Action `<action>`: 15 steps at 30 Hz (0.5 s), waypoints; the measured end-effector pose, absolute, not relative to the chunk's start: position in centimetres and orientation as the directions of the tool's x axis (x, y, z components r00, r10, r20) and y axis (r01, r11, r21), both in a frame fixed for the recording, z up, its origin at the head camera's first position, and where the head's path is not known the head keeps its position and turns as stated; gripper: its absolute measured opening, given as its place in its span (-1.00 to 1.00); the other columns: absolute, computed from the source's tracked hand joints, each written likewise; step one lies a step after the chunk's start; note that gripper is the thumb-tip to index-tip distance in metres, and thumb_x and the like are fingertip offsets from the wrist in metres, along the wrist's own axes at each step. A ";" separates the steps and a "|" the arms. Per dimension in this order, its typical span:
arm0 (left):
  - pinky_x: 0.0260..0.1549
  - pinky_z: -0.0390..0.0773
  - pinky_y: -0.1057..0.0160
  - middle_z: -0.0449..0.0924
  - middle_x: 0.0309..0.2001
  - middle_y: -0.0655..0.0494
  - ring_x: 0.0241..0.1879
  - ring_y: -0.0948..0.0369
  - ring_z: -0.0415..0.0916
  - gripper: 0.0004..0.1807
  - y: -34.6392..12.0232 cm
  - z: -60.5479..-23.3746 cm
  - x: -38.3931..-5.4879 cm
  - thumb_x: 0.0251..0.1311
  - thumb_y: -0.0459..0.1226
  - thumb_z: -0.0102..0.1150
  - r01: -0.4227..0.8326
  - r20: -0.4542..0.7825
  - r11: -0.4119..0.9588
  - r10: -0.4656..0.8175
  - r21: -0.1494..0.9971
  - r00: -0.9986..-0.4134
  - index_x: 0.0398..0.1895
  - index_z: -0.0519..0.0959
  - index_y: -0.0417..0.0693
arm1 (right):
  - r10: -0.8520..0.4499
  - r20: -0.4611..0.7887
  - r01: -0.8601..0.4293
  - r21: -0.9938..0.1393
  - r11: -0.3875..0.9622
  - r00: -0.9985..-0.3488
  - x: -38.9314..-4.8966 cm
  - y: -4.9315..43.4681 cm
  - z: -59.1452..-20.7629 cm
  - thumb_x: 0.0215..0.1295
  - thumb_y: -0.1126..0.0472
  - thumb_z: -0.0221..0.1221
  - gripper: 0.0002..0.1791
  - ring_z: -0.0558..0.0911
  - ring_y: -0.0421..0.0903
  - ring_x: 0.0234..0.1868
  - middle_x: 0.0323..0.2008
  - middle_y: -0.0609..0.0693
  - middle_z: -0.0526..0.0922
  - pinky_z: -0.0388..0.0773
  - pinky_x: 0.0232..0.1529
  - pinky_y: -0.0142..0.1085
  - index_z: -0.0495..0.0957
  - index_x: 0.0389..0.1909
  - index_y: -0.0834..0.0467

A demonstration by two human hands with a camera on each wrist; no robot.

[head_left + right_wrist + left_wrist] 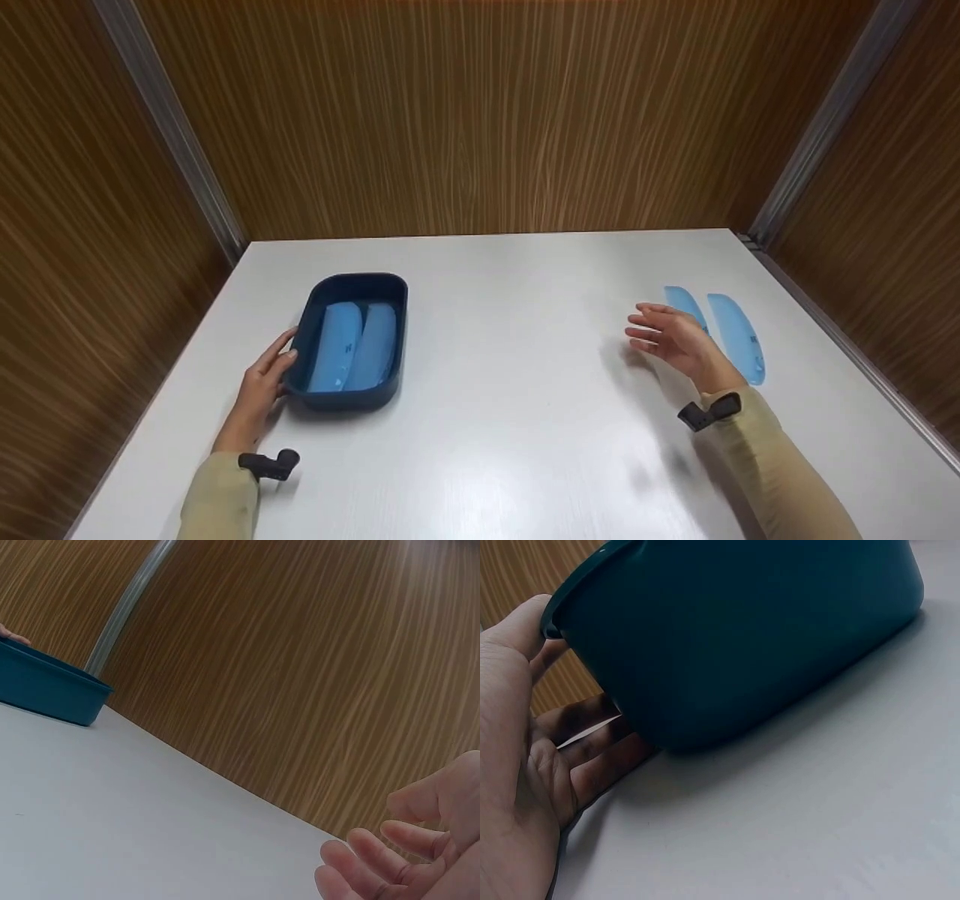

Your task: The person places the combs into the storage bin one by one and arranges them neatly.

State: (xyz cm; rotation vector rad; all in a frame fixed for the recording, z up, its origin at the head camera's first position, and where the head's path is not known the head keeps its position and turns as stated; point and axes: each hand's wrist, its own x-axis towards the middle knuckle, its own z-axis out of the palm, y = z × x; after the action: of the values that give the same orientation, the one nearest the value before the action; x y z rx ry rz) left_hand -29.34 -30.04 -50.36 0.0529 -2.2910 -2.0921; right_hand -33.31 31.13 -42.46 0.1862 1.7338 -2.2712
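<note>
In the head view, a dark blue, deep rectangular tub (349, 401) with rounded corners stands on the left of the table. Two flat light-blue half-moon pieces (337, 345) with small dark print lie side by side inside it. My left hand (259, 382) rests against the tub's left side; the left wrist view shows the thumb at the rim and straight fingers along the outer wall. Over on the right, my right hand (671, 341) is held above the table with nothing in it, fingers loosely bent. It partly covers one of two more light-blue half-moon pieces (739, 337) there.
A white table (495, 360) carries everything. Wood-grain panels (480, 120) close it in at the back, left and right, with metal posts (817, 112) at the corners. A broad stretch of table lies between the tub and my right hand.
</note>
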 end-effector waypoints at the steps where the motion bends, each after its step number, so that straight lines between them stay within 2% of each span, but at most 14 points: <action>1: -0.16 0.32 0.23 0.17 0.19 0.00 0.08 0.09 0.19 -0.51 -30.0 -50.3 -29.4 0.14 0.03 -0.10 0.000 0.005 0.094 -0.051 0.996 -0.999 0.18 0.15 0.46 | -0.141 -0.272 0.300 -0.921 -0.247 -0.952 -33.3 31.4 -42.4 0.20 0.17 0.02 -0.61 0.28 0.13 0.10 -0.10 0.09 0.45 0.23 0.02 -0.10 0.21 0.03 0.15; 6: -0.17 0.33 0.24 0.16 0.19 0.00 0.08 0.09 0.20 -0.49 -30.0 -50.4 -29.4 0.13 0.06 -0.10 0.006 0.012 0.115 -0.053 0.993 -0.999 0.19 0.14 0.47 | -0.122 -0.282 0.305 -0.920 -0.248 -0.951 -33.4 32.4 -42.3 0.18 0.16 0.04 -0.58 0.32 0.11 0.08 -0.14 0.05 0.47 0.23 0.02 -0.12 0.19 0.04 0.14; 10: -0.17 0.33 0.25 0.17 0.19 0.00 0.08 0.09 0.19 -0.50 -30.2 -50.4 -29.4 0.14 0.04 -0.11 0.012 0.019 0.119 -0.058 0.993 -0.998 0.19 0.15 0.47 | -0.116 -0.286 0.306 -0.918 -0.250 -0.951 -33.4 33.0 -42.2 0.18 0.16 0.04 -0.57 0.35 0.07 0.05 -0.07 0.07 0.42 0.20 0.04 -0.13 0.17 0.05 0.13; 15: -0.22 0.37 0.31 0.16 0.19 -0.03 0.08 0.07 0.21 -0.50 -30.2 -50.6 -29.4 0.15 0.02 -0.11 0.027 0.032 0.104 -0.046 0.994 -0.998 0.20 0.14 0.42 | -0.079 -0.291 0.301 -0.933 -0.196 -0.953 -33.2 34.3 -42.5 0.17 0.17 0.05 -0.57 0.30 0.08 0.09 0.07 0.15 0.27 0.18 0.06 -0.13 0.18 0.05 0.12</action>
State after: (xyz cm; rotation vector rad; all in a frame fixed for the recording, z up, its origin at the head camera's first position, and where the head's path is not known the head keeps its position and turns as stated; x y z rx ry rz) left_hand -29.39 -30.16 -50.56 0.0198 -2.2928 -2.0670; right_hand -33.19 34.25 -42.54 0.2604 1.8129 -2.2397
